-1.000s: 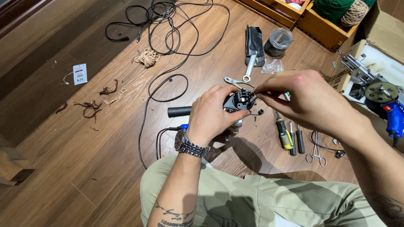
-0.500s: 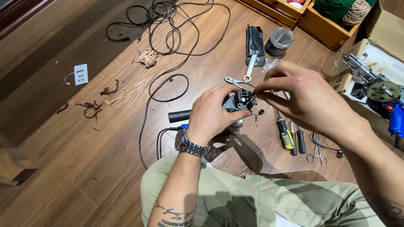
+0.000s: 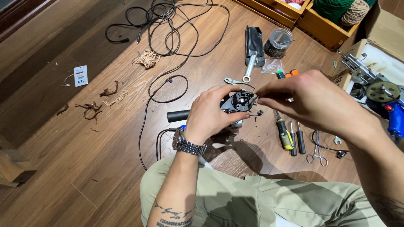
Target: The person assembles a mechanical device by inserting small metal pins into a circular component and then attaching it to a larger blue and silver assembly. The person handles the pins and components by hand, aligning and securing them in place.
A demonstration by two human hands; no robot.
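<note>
Hiding most of the small black machine (image 3: 238,103) under the left hand (image 3: 209,117), wrapped tight around it above the lap. Pinching something tiny at its top with the right hand (image 3: 313,103); too small to tell what.

Black cables (image 3: 168,29), yellow-green screwdriver (image 3: 285,134)

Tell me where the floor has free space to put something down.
Bare floor lies left of the left hand, below the brown scraps. It is crowded around the screwdrivers, the forceps and the black cable.
</note>
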